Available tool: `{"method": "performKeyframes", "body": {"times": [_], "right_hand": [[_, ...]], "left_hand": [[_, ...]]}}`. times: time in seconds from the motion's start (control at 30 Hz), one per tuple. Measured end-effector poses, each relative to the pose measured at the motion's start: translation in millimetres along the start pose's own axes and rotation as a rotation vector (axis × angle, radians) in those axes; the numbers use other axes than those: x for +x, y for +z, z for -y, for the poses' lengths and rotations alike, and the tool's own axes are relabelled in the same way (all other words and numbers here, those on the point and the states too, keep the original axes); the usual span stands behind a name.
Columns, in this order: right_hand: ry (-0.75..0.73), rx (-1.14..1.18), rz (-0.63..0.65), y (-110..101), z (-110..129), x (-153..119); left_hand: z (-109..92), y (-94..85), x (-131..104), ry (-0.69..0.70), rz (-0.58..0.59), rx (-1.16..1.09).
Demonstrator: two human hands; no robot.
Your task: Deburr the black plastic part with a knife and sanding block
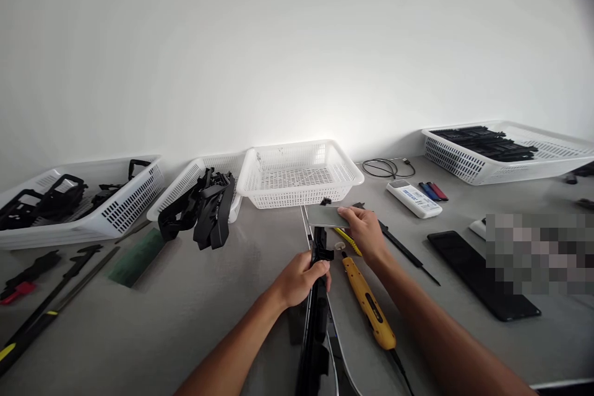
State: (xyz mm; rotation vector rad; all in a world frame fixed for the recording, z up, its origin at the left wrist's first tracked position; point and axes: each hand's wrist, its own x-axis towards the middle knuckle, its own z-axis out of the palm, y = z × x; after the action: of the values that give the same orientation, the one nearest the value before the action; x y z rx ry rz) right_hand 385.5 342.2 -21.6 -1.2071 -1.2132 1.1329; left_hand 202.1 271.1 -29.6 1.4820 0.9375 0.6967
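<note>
My left hand (301,278) is closed around a long black plastic part (315,334), which runs toward the bottom edge of the view. Between the fingers and thumb of my right hand (366,232) is a thin, flat grey-green sheet (328,216), held level at the far end of the black part. Whether the sheet touches the part I cannot tell. Just right of the part lies a yellow corded hand tool (370,303). A yellow strip-like item (347,240) is partly hidden by my right hand.
White baskets (301,192) line the wall; black parts (218,198) overhang one. On the left lie a caliper (69,272), a yellow-black-handled file (37,334) and a green sheet (139,260). On the right are a black phone-like slab (482,272), a white box (414,198) and a cable (380,167).
</note>
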Motion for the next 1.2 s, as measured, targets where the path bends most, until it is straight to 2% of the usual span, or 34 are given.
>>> {"method": "performKeyframes", "body": {"times": [0.1,0.2,0.3,0.5,0.63,0.77,0.87,1.0,1.07,1.2], "right_hand": [[-0.012,-0.018,-0.124,-6.1,-5.9,4.2],[-0.005,0.041,-0.133,-8.5,-7.5,5.1],[-0.063,0.111,-0.100,-7.9,-3.8,3.7],[-0.234,0.130,0.108,-3.3,8.7,-4.2],[-0.266,0.069,0.111,4.0,9.3,-11.4],[-0.226,0.017,0.005,5.4,-0.2,-8.9],[-0.161,0.010,-0.084,-2.9,-6.7,0.4],[-0.199,0.084,-0.254,-14.8,-4.1,8.1],[-0.212,0.126,-0.207,-13.0,-0.6,5.8],[-0.142,0.136,0.065,2.4,0.3,-2.6]], "left_hand": [[-1.8,0.0,0.3,-0.021,-0.009,-0.006],[-3.0,-0.5,0.1,-0.005,-0.032,-0.016],[-2.3,-0.8,-0.1,0.011,-0.066,-0.041],[0.8,-0.5,0.9,-0.017,-0.084,-0.047],[1.1,-0.1,0.5,-0.039,-0.087,-0.054],[1.9,-0.7,0.5,-0.028,-0.084,-0.049],[3.5,-2.1,1.6,0.012,-0.105,-0.051],[3.6,-2.7,2.4,0.016,-0.125,-0.062],[2.4,-2.2,1.9,0.012,-0.124,-0.048],[1.9,-2.0,0.2,0.033,-0.121,-0.010]]}}
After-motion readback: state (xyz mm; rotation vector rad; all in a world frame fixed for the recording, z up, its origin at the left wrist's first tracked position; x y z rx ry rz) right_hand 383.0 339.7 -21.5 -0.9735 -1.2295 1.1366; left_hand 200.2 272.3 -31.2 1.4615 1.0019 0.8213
